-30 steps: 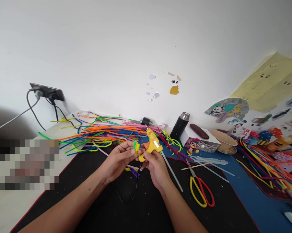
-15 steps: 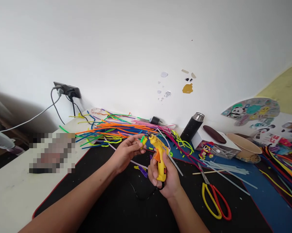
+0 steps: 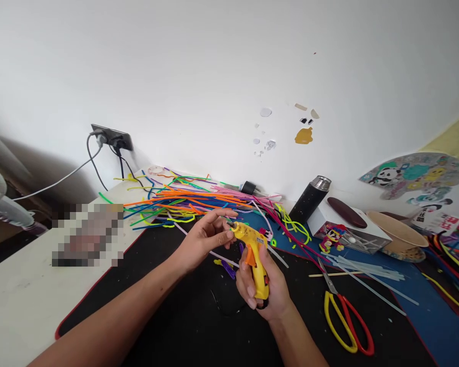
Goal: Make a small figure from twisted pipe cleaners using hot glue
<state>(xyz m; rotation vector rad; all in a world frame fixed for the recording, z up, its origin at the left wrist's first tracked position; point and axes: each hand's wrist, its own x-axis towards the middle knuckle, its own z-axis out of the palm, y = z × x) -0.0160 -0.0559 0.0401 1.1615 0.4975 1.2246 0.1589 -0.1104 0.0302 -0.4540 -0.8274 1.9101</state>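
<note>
My right hand (image 3: 265,285) is wrapped round the handle of a yellow glue gun (image 3: 255,255) with an orange trigger, held over the black mat (image 3: 176,316). The gun's nozzle points left, at the fingertips of my left hand (image 3: 208,237). Those fingers are pinched together; a bit of green shows between them by the nozzle, and the rest of the small piece is hidden. Below the hands, a purple and yellow piece (image 3: 227,267) lies on the mat.
Pipe cleaners (image 3: 176,199) are heaped along the wall. Scissors (image 3: 347,316), glue sticks (image 3: 370,270) and a small colourful figure (image 3: 332,238) lie to the right. Behind them are a black flask (image 3: 310,199), a white box (image 3: 319,219) and a tan bowl (image 3: 397,229).
The left hand has turned, so the green and yellow piece is now mostly hidden, and its fingers are closer to the nozzle. The view has shifted slightly left.
</note>
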